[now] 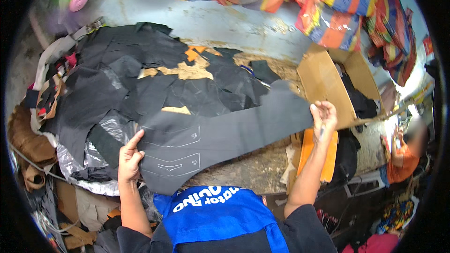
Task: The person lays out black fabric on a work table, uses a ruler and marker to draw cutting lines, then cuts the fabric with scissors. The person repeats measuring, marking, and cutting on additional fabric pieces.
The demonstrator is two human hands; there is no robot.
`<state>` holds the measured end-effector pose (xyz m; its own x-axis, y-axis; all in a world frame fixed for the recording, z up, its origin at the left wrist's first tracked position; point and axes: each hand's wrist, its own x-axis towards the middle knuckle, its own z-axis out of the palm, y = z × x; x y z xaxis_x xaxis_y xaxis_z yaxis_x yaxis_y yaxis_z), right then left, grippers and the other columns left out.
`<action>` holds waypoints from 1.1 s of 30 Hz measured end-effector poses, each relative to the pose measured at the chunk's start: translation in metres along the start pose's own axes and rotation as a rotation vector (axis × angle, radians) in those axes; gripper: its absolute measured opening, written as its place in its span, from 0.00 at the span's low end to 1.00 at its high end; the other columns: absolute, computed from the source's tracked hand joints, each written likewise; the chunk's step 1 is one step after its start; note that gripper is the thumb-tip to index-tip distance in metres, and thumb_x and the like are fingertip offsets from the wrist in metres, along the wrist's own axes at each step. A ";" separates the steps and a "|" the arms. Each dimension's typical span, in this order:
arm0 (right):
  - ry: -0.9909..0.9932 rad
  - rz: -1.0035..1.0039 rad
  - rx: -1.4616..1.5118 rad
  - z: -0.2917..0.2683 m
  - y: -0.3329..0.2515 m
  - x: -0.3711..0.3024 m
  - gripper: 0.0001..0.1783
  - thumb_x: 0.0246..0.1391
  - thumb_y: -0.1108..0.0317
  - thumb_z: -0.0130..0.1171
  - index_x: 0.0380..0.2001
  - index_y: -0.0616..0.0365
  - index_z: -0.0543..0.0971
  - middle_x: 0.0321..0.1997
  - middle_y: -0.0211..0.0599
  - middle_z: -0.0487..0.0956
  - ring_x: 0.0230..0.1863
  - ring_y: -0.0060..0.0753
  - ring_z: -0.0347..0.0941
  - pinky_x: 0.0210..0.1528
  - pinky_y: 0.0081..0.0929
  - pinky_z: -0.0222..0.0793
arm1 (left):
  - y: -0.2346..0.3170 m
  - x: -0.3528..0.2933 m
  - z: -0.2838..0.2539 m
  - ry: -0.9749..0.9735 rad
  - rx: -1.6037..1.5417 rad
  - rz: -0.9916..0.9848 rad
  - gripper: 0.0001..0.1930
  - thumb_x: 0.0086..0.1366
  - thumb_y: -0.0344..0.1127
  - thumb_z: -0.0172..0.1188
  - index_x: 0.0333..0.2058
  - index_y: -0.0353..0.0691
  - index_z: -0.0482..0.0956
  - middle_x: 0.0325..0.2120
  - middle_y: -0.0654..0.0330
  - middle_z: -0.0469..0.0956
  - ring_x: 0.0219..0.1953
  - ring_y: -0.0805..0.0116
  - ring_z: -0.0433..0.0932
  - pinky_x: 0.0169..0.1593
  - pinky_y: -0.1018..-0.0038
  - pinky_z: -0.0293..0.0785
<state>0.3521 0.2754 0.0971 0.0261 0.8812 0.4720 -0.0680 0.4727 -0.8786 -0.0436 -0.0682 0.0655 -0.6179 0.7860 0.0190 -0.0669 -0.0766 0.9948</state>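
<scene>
In the head view, your left hand point(130, 159) is left of centre, at the left edge of a black sheet point(239, 133); its thumb and forefinger stand apart with their tips at that edge, and you cannot tell whether they pinch it. Your right hand point(324, 119), right of centre, pinches the sheet's right end between thumb and fingers. The sheet stretches between both hands across the middle of the frame, with white outlines point(171, 137) drawn on its left part.

Beyond it, a pile of black pieces point(126, 42) fills the upper left of the worktable point(248, 173). At right you have an open cardboard box point(323, 82), with an orange piece point(329, 161) below it. Your blue apron point(220, 222) shows at lower centre; a person in orange point(403, 161) is at far right.
</scene>
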 end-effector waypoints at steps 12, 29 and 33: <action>-0.096 0.125 -1.125 -0.042 0.076 -0.011 0.06 0.47 0.72 0.57 0.28 0.61 0.81 0.25 0.47 0.80 0.29 0.43 0.78 0.35 0.36 0.72 | -0.084 -0.008 -0.004 -0.022 0.452 -0.125 0.25 0.50 0.18 0.59 0.50 0.30 0.74 0.46 0.54 0.77 0.48 0.69 0.73 0.54 0.75 0.66; -1.087 -0.456 0.222 0.080 -0.180 -0.107 0.09 0.50 0.64 0.58 0.32 0.57 0.77 0.20 0.37 0.75 0.20 0.30 0.71 0.23 0.24 0.66 | -0.089 0.002 -0.011 0.067 0.648 0.082 0.10 0.45 0.18 0.51 0.27 0.34 0.80 0.24 0.61 0.76 0.31 0.70 0.75 0.42 0.78 0.68; -0.874 -0.698 0.600 0.107 -0.220 -0.128 0.12 0.47 0.70 0.60 0.37 0.57 0.80 0.21 0.38 0.71 0.18 0.32 0.64 0.20 0.24 0.59 | -0.097 -0.002 -0.010 0.153 0.737 0.164 0.11 0.46 0.19 0.52 0.30 0.32 0.78 0.26 0.58 0.74 0.32 0.69 0.73 0.41 0.77 0.67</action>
<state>0.2574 0.0576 0.2374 -0.4104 0.0392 0.9111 -0.7509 0.5524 -0.3620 -0.0436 -0.0683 -0.0320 -0.6800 0.7021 0.2113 0.5408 0.2856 0.7912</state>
